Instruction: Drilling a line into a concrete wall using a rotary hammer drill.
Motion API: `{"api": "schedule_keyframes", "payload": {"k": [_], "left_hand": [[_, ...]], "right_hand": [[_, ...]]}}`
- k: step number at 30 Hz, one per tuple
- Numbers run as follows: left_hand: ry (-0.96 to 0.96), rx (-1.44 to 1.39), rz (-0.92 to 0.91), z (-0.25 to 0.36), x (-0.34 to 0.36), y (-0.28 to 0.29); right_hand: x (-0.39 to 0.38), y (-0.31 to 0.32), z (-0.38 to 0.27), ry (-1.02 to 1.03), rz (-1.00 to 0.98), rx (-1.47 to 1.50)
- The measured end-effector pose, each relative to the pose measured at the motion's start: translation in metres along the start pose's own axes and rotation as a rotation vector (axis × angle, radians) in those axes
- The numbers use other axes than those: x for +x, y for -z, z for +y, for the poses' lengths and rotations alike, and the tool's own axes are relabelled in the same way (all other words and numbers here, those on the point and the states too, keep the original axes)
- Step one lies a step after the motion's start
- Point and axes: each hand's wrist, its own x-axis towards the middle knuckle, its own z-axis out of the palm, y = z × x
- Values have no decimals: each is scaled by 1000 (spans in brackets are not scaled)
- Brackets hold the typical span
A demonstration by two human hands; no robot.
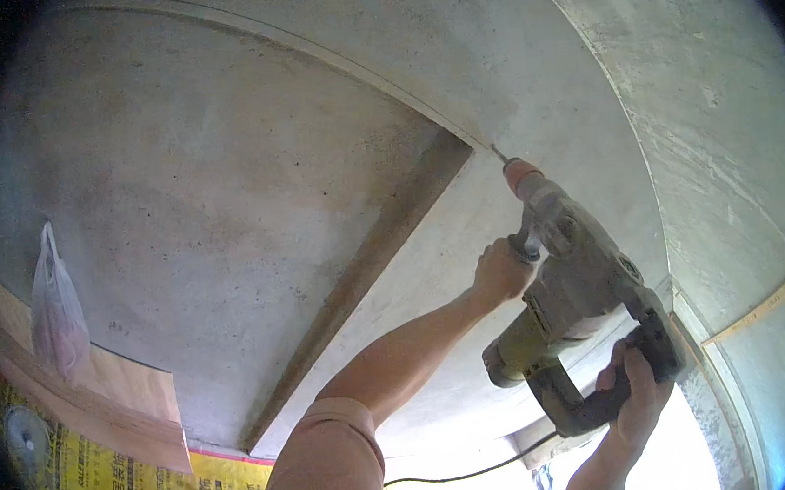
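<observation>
A large, dust-covered rotary hammer drill (573, 276) is raised overhead, tilted up and to the left. The tip of its drill bit (498, 153) meets the grey ceiling (527, 74) near the corner of a recessed panel, or appears to. My left hand (504, 270) is closed round the side handle, just below the reddish chuck collar (521, 174). Lower down, my right hand (641, 391) wraps the rear D-shaped handle. Its fingers are partly hidden by that handle. A black power cord (473, 474) runs left from the drill's lower end.
At the left, a white plastic bag (58, 312) hangs by a wooden board (134, 389). Yellow printed sheeting (105, 485) covers the wall below. A brown-edged step (359, 285) borders the ceiling recess. On the right stands a plastered wall (716, 105) with a wooden strip (767, 306).
</observation>
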Motion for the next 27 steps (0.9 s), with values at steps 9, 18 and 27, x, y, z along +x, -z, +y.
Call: {"api": "schedule_keyframes", "payload": {"k": [9, 18, 27], "left_hand": [[-47, 81, -88, 3, -57, -4], [353, -868, 91, -123, -287, -18], [690, -381, 80, -282, -570, 43]], "right_hand": [[-61, 43, 5, 41, 13, -17], [-150, 152, 92, -322, -523, -181], [-244, 161, 232, -710, -1058, 56]]}}
